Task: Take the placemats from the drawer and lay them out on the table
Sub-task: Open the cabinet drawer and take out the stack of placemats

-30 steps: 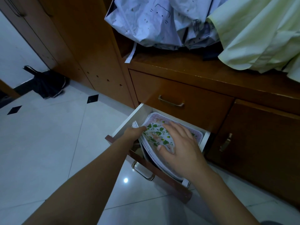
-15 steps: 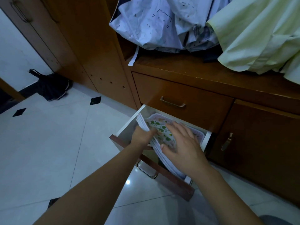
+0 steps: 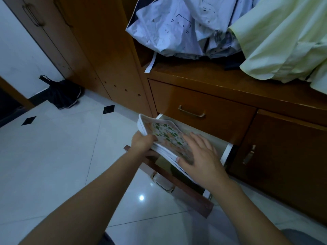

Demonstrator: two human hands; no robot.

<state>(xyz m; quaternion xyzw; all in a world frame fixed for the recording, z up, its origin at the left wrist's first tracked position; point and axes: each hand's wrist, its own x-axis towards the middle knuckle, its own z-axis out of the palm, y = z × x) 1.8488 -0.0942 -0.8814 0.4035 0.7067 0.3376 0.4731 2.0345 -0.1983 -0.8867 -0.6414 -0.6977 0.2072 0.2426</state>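
head view, placemats (image 3: 163,133) gripped by both hands, lower edge hidden (drawer (image 3: 225,152))

Only 1 view is given, from a camera worn on the person's head. It looks forward and steeply down, slightly tilted, so the wooden cabinet (image 3: 203,96) leans across the upper right and the white tiled floor (image 3: 53,165) fills the lower left. It sits close: both forearms run in from the bottom edge and the open drawer (image 3: 177,188) lies near centre. The wide angle bends straight edges toward the frame's borders.
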